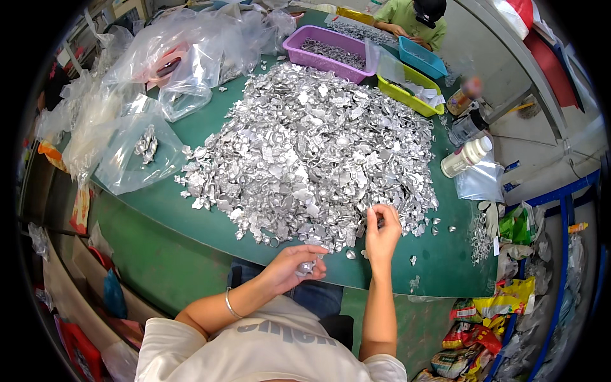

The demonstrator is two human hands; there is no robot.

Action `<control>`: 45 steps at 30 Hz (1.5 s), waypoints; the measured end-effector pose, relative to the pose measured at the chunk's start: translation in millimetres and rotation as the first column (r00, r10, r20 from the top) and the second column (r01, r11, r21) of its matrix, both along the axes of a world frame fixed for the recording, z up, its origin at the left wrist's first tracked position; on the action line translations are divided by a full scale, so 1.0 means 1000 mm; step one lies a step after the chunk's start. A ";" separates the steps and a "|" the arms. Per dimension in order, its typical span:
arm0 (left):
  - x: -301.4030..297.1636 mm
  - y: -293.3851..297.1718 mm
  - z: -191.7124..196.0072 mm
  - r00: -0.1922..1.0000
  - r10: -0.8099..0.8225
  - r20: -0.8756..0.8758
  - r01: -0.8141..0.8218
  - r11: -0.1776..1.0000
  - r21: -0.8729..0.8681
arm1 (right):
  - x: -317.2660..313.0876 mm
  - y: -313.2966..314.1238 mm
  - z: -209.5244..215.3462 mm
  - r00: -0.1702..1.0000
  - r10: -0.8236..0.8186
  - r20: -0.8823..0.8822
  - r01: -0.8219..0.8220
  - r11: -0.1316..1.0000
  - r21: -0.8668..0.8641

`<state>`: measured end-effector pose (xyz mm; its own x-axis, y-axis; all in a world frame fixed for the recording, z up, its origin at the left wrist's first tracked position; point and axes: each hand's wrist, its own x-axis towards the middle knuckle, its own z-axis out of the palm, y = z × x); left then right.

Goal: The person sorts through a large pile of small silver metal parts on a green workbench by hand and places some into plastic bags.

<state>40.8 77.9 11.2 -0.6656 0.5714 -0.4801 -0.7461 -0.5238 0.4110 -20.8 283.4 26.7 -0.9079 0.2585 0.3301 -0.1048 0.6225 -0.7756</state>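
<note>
Pieces of silvery metal [306,268] sit in the left hand [287,266], fingers curled probably against spilling, at six o'clock of the desk's [457,254] metal heap [318,153], while the right hand's [383,237] fingers, grip unclear, bend at five o'clock.

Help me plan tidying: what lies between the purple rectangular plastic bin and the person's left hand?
A broad heap of small silvery metal pieces on the green tabletop, as the head view shows.

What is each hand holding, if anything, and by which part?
The left hand cups silvery pieces; which part it grips is hidden. Whether the right hand pinches anything can't be told.
</note>
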 end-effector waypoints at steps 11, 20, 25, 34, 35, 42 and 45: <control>-0.001 0.005 -0.001 0.995 0.046 0.093 -0.054 0.995 0.079 | 0.036 0.006 -0.004 0.967 0.060 0.247 0.013 0.959 -0.282; -0.002 0.004 -0.001 0.988 0.072 0.138 -0.085 0.993 0.087 | -0.006 -0.022 0.014 0.988 -0.008 -0.152 0.047 0.966 0.254; -0.001 0.004 0.000 0.987 0.096 0.129 -0.108 0.990 0.090 | -0.021 -0.029 0.007 0.990 -0.016 -0.142 0.080 0.884 0.461; -0.004 -0.001 -0.008 0.984 0.131 0.124 -0.147 0.981 0.129 | 0.015 -0.009 0.020 0.994 0.097 0.050 -0.109 0.920 0.377; -0.003 0.000 -0.008 0.984 0.125 0.127 -0.143 0.979 0.145 | 0.012 -0.011 0.021 0.996 0.088 0.026 -0.092 0.938 0.334; 0.000 0.000 -0.008 0.983 0.134 0.125 -0.146 0.985 0.090 | -0.040 -0.081 0.036 0.927 0.337 -0.165 -0.242 0.873 0.423; 0.000 -0.009 -0.007 0.985 0.146 0.087 -0.155 0.981 0.115 | -0.054 -0.088 0.021 0.923 0.342 -0.178 -0.222 0.850 0.478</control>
